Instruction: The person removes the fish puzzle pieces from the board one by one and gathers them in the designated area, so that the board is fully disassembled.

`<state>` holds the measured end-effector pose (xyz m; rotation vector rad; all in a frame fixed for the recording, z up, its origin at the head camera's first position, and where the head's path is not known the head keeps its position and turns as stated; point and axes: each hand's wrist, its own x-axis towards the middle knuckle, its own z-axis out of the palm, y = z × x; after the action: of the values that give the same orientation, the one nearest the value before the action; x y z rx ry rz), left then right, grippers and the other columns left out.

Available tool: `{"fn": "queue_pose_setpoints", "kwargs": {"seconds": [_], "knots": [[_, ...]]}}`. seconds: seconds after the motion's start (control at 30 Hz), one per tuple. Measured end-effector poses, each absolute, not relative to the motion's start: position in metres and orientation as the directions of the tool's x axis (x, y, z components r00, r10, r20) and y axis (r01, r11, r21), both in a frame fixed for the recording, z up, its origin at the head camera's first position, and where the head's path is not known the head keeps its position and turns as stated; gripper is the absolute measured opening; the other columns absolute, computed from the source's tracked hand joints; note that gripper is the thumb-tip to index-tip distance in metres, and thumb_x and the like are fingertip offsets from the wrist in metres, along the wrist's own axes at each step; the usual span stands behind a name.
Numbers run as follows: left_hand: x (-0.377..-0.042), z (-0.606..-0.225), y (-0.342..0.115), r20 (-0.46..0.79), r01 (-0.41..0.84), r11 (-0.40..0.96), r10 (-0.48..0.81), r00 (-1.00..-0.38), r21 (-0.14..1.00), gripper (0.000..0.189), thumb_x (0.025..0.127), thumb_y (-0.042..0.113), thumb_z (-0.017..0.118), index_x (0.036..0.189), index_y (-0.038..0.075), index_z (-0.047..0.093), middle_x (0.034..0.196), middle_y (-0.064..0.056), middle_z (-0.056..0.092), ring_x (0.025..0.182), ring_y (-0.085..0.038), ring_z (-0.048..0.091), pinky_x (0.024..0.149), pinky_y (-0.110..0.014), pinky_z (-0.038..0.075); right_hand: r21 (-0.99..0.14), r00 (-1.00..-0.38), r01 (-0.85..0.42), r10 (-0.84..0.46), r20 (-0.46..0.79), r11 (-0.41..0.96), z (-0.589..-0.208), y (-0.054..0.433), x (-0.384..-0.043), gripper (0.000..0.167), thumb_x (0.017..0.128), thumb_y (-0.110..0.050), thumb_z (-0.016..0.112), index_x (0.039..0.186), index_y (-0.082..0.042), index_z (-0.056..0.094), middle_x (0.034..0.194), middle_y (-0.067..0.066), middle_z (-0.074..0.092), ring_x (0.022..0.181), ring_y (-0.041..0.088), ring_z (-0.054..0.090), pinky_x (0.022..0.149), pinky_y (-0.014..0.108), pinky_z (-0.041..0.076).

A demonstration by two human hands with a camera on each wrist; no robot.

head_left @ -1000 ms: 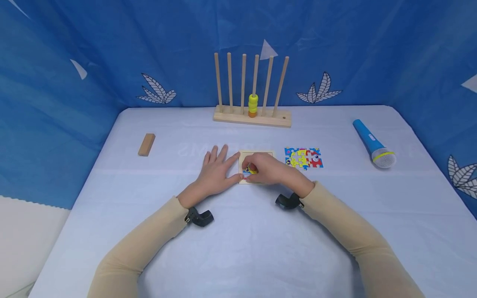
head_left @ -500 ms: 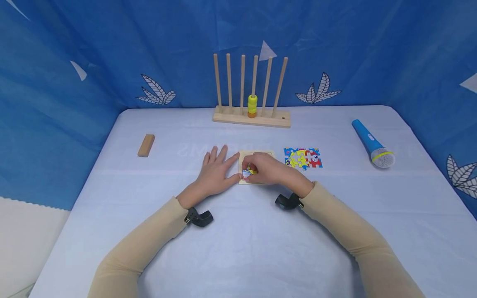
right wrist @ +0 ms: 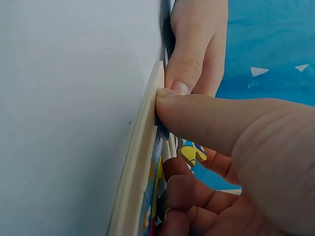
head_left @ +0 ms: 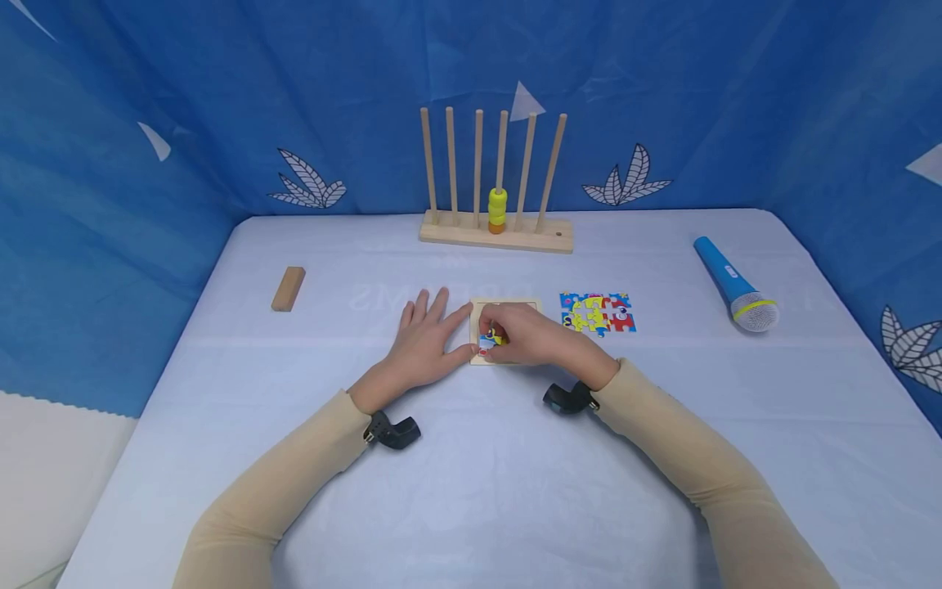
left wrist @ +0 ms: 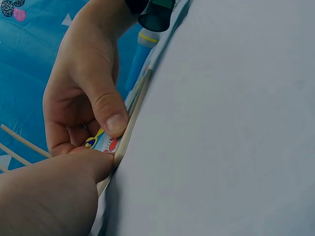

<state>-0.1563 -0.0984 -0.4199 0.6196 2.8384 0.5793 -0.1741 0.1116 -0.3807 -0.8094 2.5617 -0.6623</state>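
Observation:
A wooden puzzle tray (head_left: 506,300) lies flat at the table's middle, partly covered by my right hand (head_left: 526,331). That hand is curled over the tray's left part and pinches a puzzle piece (right wrist: 193,153) with yellow and blue on it. In the left wrist view, printed puzzle pieces (left wrist: 112,145) with a red crab show beside the thumb. My left hand (head_left: 423,348) rests on the table with fingers spread, its thumb and forefinger at the tray's left edge. Right of the tray lies a block of joined puzzle pieces (head_left: 621,313) in yellow, red and blue.
Behind the tray stands a wooden peg rack (head_left: 456,231) with yellow and orange beads (head_left: 497,209) on one peg. A wooden block (head_left: 289,289) lies at the left, and a blue toy microphone (head_left: 724,274) at the right. Blue cloth (head_left: 368,82) hangs around the table.
The right hand's fingers have shifted slightly over the tray, and the piece under them has turned a little. The left hand has kept its place at the tray's edge.

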Motion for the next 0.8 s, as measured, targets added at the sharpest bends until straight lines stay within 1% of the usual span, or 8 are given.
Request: {"fn": "queue_pose_setpoints", "kwargs": {"seconds": [0.17,0.4,0.8], "knots": [[-0.155,-0.419,-0.098,-0.079,0.371,0.837,0.436,-0.897,0.403,0.072,0.098,0.054,0.056,0.159,0.020,0.039,0.170,-0.023,0.016,0.157,-0.051,0.005,0.123,-0.070,0.007,-0.553,-0.757,-0.441,-0.624,-0.195,0.707,-0.382,0.113,-0.175,0.028,0.087,-0.019,0.081,0.106,-0.013,0.061,0.082,0.002,0.056,0.076,0.017,0.052,0.068,0.027,0.043],[-0.154,-0.417,-0.098,-0.067,0.375,0.831,0.438,-0.897,0.411,0.072,0.097,0.054,0.056,0.158,0.020,0.039,0.170,-0.023,0.017,0.157,-0.052,0.005,0.122,-0.071,0.007,-0.616,-0.738,-0.417,-0.644,-0.200,0.669,-0.380,0.116,-0.175,0.018,0.093,-0.015,0.074,0.105,-0.012,0.060,0.079,0.001,0.054,0.073,0.016,0.051,0.068,0.028,0.042],[-0.154,-0.418,-0.099,-0.071,0.373,0.827,0.440,-0.895,0.420,0.071,0.098,0.052,0.055,0.158,0.019,0.039,0.169,-0.025,0.016,0.156,-0.053,0.004,0.122,-0.071,0.007,-0.672,-0.720,-0.392,-0.664,-0.201,0.628,-0.380,0.123,-0.182,0.009,0.096,-0.009,0.066,0.103,-0.012,0.061,0.076,0.001,0.055,0.071,0.017,0.051,0.066,0.028,0.042]]}}
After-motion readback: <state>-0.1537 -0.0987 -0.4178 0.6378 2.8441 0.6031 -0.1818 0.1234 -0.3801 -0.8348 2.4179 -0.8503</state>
